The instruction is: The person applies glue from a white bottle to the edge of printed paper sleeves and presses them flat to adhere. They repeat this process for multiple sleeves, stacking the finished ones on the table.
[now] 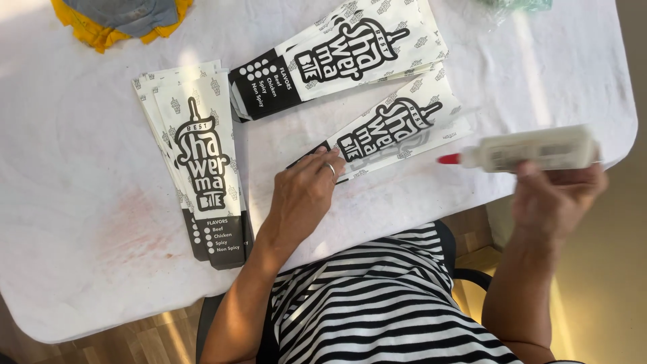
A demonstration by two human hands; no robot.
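My left hand (pixel 304 191), with a ring on one finger, presses flat on the black end of a long white printed paper bag (pixel 397 128) lying across the table in front of me. My right hand (pixel 552 195) holds a white glue bottle (pixel 539 149) sideways, its red tip (pixel 447 159) pointing left toward the bag, a little off the table's right edge. The bottle looks blurred.
A fanned stack of the same bags (pixel 202 168) lies to the left; another stack (pixel 337 57) lies behind. All rest on a white-covered table (pixel 81 202) with a reddish stain. Yellow and grey cloth (pixel 121 17) sits at the far left corner.
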